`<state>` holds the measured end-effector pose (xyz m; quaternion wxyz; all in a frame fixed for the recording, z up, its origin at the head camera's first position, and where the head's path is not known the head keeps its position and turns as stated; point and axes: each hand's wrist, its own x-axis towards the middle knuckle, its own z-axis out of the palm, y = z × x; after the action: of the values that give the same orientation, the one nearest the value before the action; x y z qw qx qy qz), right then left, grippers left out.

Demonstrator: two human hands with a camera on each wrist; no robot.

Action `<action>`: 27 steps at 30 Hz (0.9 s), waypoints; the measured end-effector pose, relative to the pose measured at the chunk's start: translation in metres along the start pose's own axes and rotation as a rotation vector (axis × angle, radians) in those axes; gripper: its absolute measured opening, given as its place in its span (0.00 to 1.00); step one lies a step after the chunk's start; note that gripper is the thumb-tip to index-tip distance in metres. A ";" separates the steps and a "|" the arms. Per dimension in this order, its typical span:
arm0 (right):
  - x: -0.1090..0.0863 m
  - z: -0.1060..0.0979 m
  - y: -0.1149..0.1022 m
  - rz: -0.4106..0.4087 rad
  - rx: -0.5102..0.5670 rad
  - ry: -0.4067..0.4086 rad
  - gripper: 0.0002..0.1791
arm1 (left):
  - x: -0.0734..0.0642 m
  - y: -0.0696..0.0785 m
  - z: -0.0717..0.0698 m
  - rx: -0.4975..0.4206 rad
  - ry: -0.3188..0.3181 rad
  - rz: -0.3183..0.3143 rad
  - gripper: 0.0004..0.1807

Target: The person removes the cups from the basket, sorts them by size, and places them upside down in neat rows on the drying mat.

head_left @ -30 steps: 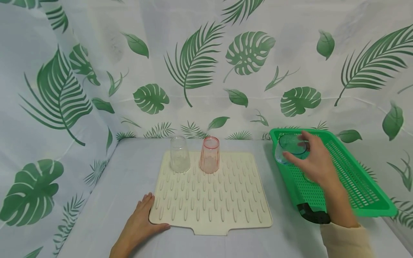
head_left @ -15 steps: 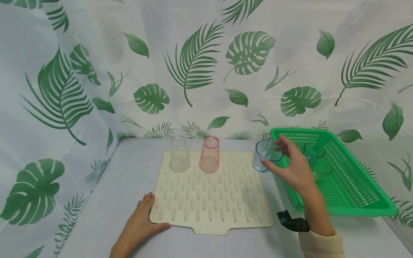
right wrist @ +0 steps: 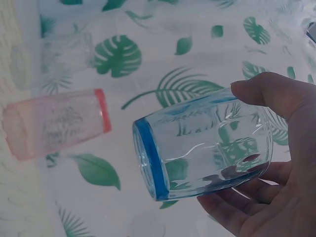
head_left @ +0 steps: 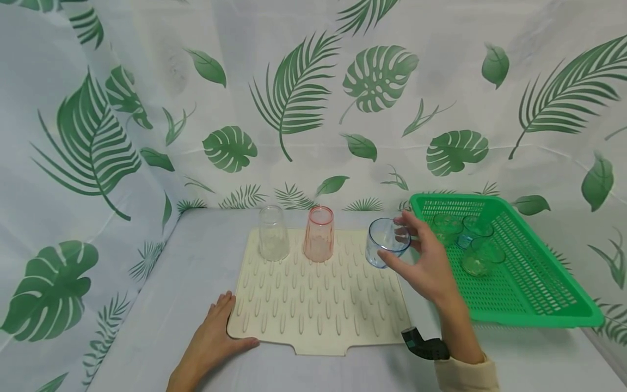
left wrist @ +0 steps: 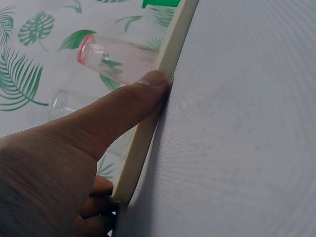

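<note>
A blue-tinted drinking glass [head_left: 383, 243] is held between the thumb and fingers of my right hand [head_left: 425, 260], over the back right part of a cream drying mat [head_left: 320, 313]. In the right wrist view the thick blue band of the blue glass [right wrist: 153, 159] points toward the mat side. My left hand [head_left: 209, 337] rests at the mat's front left corner, its thumb along the front edge and its fingers by the left edge. A clear glass [head_left: 273, 239] and a pink glass with a red ring [head_left: 319, 239] stand on the back of the mat, wide ends down.
Right of the mat, a green plastic basket [head_left: 529, 314] holds three more tinted glasses, one of them a greenish glass [head_left: 482, 258] at the front. Behind the white table [head_left: 147, 294] hangs a leaf-print sheet [head_left: 313, 179].
My right hand has carried the blue glass leftward from over the basket to over the mat's back right. The left hand and the two standing glasses have stayed in place.
</note>
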<state>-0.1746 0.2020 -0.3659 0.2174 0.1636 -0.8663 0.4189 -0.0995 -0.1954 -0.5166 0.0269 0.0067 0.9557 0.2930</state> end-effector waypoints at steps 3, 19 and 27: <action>-0.002 0.004 0.001 -0.003 0.021 0.002 0.45 | 0.000 -0.001 0.000 -0.009 0.005 0.000 0.67; -0.007 0.017 -0.003 -0.049 0.023 -0.023 0.44 | -0.001 0.002 -0.003 -0.003 -0.030 -0.032 0.69; -0.008 0.021 -0.010 -0.080 0.024 -0.059 0.44 | -0.001 0.018 -0.014 0.016 -0.019 0.014 0.61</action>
<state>-0.1682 0.1801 -0.3753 0.2063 0.2130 -0.8600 0.4152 -0.0998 -0.1878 -0.4950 0.0337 0.0163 0.9576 0.2856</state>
